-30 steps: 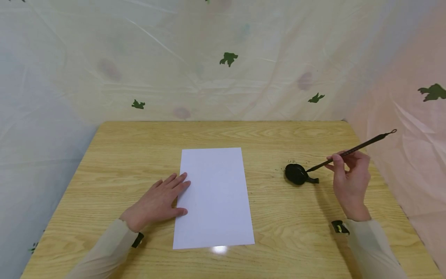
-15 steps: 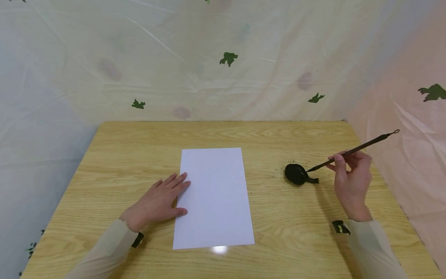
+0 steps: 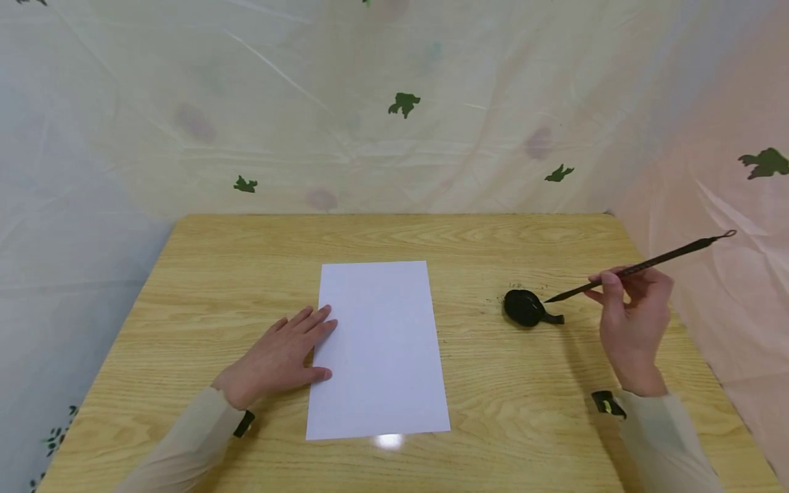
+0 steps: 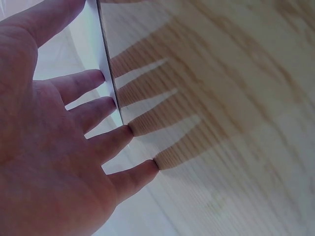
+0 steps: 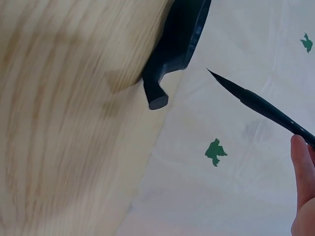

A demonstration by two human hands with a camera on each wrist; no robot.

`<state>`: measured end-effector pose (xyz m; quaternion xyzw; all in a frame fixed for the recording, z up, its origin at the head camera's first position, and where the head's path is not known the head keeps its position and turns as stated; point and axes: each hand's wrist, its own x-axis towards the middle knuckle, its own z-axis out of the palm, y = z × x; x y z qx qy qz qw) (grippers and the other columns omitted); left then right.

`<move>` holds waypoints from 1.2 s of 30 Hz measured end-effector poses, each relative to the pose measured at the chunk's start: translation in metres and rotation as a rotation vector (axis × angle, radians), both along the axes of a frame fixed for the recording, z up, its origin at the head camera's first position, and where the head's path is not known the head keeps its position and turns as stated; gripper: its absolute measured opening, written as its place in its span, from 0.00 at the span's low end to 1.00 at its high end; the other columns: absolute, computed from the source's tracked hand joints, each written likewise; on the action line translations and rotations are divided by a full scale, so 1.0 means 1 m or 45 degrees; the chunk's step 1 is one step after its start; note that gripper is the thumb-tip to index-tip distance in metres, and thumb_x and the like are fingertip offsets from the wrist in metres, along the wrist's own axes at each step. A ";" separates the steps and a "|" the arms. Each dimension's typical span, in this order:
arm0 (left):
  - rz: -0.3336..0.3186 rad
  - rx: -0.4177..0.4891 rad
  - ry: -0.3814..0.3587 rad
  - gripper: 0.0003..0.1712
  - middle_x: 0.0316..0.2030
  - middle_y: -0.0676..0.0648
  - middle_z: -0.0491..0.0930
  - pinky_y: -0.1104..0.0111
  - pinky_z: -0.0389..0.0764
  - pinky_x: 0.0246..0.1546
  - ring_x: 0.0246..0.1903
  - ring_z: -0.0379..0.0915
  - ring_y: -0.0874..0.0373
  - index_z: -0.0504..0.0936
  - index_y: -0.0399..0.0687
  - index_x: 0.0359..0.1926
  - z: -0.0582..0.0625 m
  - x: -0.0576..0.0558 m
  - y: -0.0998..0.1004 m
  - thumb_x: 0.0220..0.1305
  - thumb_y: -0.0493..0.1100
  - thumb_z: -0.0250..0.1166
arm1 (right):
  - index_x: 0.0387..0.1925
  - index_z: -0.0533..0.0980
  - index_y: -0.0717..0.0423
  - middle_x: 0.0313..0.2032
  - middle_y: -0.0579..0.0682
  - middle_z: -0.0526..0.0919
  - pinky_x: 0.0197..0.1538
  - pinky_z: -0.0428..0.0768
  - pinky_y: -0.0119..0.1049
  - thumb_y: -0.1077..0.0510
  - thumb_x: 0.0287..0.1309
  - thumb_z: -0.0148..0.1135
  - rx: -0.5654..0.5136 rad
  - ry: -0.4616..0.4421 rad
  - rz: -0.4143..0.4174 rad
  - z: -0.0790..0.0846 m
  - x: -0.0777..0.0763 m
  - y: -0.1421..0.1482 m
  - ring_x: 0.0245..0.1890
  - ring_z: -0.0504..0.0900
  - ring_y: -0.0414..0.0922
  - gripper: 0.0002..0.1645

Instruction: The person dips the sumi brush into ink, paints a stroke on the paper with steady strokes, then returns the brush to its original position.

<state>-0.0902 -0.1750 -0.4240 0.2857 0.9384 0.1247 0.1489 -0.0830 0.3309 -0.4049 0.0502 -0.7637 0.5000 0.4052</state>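
Note:
A sheet of white paper (image 3: 382, 349) lies on the wooden table, bare of marks. My left hand (image 3: 280, 359) rests with spread fingers across its left edge; in the left wrist view some fingertips (image 4: 101, 76) touch the paper and others the tabletop. On the right, my right hand (image 3: 637, 322) pinches a dark writing brush (image 3: 662, 258) by its handle, slanting down to the left. Its pointed black tip is just right of a small black ink dish (image 3: 522, 308) with a short handle. The right wrist view shows the brush tip (image 5: 226, 83) apart from the dish (image 5: 179, 37).
The wooden table (image 3: 481, 239) carries small dark specks around the ink dish. Pale curtains (image 3: 345, 123) with green leaf shapes hang behind it and along both sides. Near the paper's lower edge a bright light reflection shows on the tabletop.
My right hand and the brush have shifted right, and the tip has come away slightly from the ink dish's edge. The left hand and paper have stayed still.

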 end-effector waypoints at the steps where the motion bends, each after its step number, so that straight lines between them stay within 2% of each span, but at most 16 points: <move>1: -0.001 0.001 0.000 0.46 0.80 0.42 0.55 0.34 0.57 0.70 0.78 0.49 0.37 0.65 0.44 0.78 0.000 0.000 0.000 0.67 0.58 0.70 | 0.60 0.64 0.74 0.42 0.45 0.81 0.45 0.84 0.25 0.71 0.72 0.56 -0.011 0.006 0.005 0.001 0.000 -0.001 0.40 0.85 0.38 0.20; 7: -0.014 0.004 0.017 0.46 0.80 0.42 0.54 0.34 0.57 0.71 0.78 0.49 0.37 0.64 0.43 0.78 -0.002 0.000 0.000 0.68 0.59 0.69 | 0.59 0.64 0.74 0.41 0.52 0.82 0.43 0.85 0.28 0.72 0.71 0.57 -0.151 0.064 0.077 0.009 0.004 -0.011 0.38 0.86 0.42 0.20; 14: -0.006 0.006 0.026 0.47 0.80 0.42 0.55 0.32 0.54 0.71 0.78 0.48 0.37 0.64 0.44 0.78 -0.003 0.000 0.000 0.67 0.59 0.69 | 0.59 0.62 0.76 0.41 0.59 0.80 0.42 0.87 0.31 0.73 0.70 0.56 -0.369 0.196 0.303 0.021 0.004 -0.030 0.38 0.86 0.47 0.21; 20: -0.009 0.018 0.031 0.47 0.80 0.42 0.55 0.33 0.55 0.70 0.78 0.49 0.37 0.64 0.44 0.78 -0.005 0.000 -0.003 0.66 0.60 0.70 | 0.58 0.61 0.78 0.40 0.62 0.79 0.40 0.87 0.32 0.74 0.69 0.58 -0.455 0.264 0.441 0.028 0.000 -0.050 0.37 0.87 0.50 0.22; 27: -0.007 0.023 0.025 0.48 0.80 0.42 0.56 0.33 0.56 0.70 0.78 0.49 0.37 0.65 0.46 0.78 -0.004 -0.001 -0.005 0.65 0.61 0.72 | 0.56 0.61 0.78 0.39 0.63 0.80 0.39 0.88 0.33 0.73 0.69 0.60 -0.492 0.297 0.516 0.034 -0.002 -0.073 0.36 0.88 0.50 0.22; 36: 0.000 0.011 0.054 0.49 0.79 0.44 0.59 0.34 0.59 0.69 0.77 0.52 0.39 0.68 0.47 0.77 -0.006 -0.003 -0.005 0.61 0.62 0.74 | 0.54 0.60 0.80 0.39 0.66 0.81 0.37 0.88 0.36 0.73 0.67 0.62 -0.560 0.374 0.674 0.040 -0.006 -0.104 0.36 0.88 0.53 0.23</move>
